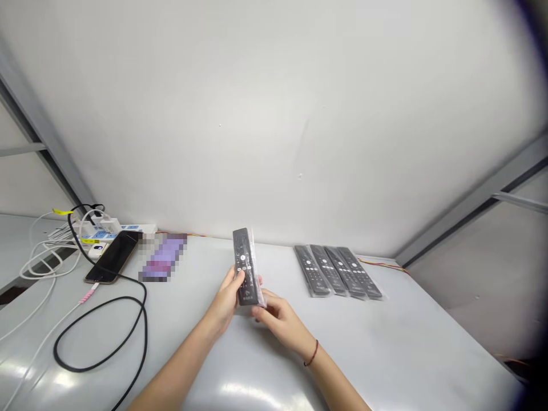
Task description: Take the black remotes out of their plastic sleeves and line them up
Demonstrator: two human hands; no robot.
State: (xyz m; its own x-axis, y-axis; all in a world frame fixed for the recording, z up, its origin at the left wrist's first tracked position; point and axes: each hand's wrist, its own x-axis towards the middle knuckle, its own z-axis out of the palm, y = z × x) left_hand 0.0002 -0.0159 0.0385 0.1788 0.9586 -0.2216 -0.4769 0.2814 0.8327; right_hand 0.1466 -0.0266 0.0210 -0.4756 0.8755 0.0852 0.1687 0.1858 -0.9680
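A black remote control (246, 279) with light buttons is raised above the table, tilted toward me. Clear plastic wrapping (255, 265) shows along its right edge and at its lower corner. My left hand (225, 298) grips the remote from the left, thumb over its face, other fingers behind. At the lower right corner, my right hand (282, 322) is closed with thumb and fingers pinching the plastic wrapping; some of its fingers are hidden. To the right, several more black remotes (342, 271) in clear plastic lie side by side on the table.
On the grey table (385, 354), a dark phone (115, 257) with a cable lies at left, beside a blurred-out purple object (165, 257). A power strip (128, 228) with plugs stands behind. A black cable (144, 325) loops across the left side. A white wall (274, 142) rises behind.
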